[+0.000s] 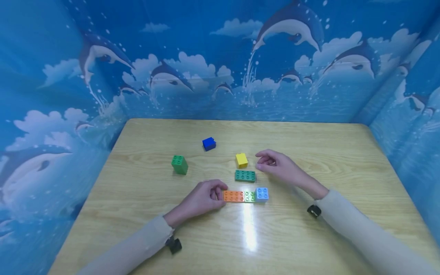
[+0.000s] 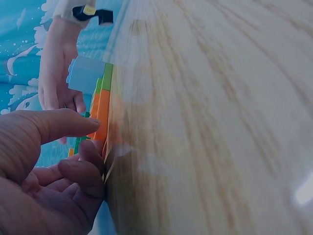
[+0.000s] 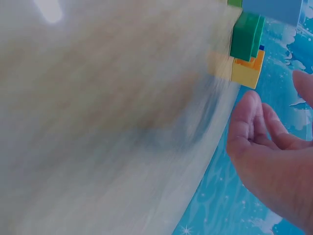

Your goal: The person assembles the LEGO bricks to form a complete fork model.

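My left hand is at the left end of an orange building brick, pinching it between thumb and fingers. Against the orange brick's right end lies a light green brick, flat on the table. A light blue brick sits on the light green one's right part, hiding it there. My right hand is raised just right of a yellow brick, fingers loosely bent with nothing between them. In the right wrist view its fingertips are near the yellow brick. A dark green brick lies between the yellow brick and the row.
A tall green brick stands upright at the left of the wooden table. Farther back, a dark blue brick lies on its side. A dolphin-patterned curtain surrounds the table's back and sides.
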### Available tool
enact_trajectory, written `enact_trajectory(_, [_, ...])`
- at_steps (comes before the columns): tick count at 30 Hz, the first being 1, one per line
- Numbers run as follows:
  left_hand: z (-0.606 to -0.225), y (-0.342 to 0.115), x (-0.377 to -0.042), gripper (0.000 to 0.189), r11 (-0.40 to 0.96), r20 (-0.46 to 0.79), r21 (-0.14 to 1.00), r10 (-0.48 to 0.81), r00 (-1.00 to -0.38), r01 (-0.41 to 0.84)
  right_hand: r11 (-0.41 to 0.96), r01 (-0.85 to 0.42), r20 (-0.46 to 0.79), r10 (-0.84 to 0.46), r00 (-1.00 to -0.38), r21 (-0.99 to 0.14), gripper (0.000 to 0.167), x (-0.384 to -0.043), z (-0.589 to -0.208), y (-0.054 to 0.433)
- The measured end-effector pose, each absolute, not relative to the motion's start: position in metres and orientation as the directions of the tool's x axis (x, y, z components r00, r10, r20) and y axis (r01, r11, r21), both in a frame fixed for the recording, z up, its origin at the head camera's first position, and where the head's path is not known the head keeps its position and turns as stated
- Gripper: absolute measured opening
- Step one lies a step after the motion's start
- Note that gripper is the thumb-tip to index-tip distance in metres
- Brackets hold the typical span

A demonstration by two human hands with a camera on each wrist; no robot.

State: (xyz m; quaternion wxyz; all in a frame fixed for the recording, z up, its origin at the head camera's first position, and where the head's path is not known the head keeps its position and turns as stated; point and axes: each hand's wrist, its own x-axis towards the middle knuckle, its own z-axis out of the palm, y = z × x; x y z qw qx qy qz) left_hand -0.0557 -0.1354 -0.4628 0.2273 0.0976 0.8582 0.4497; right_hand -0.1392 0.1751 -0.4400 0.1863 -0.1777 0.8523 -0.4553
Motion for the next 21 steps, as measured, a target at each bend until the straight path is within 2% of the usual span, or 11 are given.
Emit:
enact_trajectory(6, [-0.463,-0.136,-0.056,0.044,0.576,-0.31,0.816,0.367,-0.877,-0.048,0.528,-0.1,-0.227,-0.52,-0.824,-0.843,0.059,-0.163,-0.445,0.156])
enact_trajectory(21, [-0.465,-0.136,-0.057,0.043,0.571,-0.316,0.819,0.362,-0.877,-0.059,0.551,-0.109,-0.238,-0.519,-0.821,-0.827,0.057,-0.18,-0.451,0.137])
